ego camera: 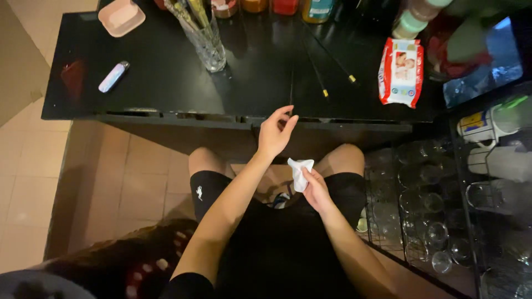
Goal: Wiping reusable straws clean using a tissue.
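Seated person, viewed from above; black shorts, bare knees under the edge of a black table [166, 88].

Right hand [317, 191]: low, over the lap, between the knees. Fingers curled closed around a crumpled white tissue [300, 171], which sticks up out of the grip above the thumb.

Left hand [275, 133]: raised higher, just in front of the table's front edge. Empty. Fingers loosely open, thumb and forefinger drawn near each other but pinching nothing. It hangs just above the tissue, apart from it.

Floor: pale tiles on the left; a dark patterned cushion or seat at the lower left.

Right side, beside the knee: wire rack [421, 221] holding upturned clear glasses, with mugs on an upper level.

Table top, near edge to far:
- Two thin black sticks with yellow tips [327, 72], lying at a slant near the middle.
- Red and white pack of wet wipes [400, 72], flat, right of the sticks.
- Small pale blue and white oblong object [113, 76], lying at the left.
- Clear cut-glass vase [208, 47] holding stems, upright, left of centre.
- Pink shallow dish [121, 16], far left corner.
- Row of jars and bottles along the back edge, cut off by the frame; contents cannot be told.
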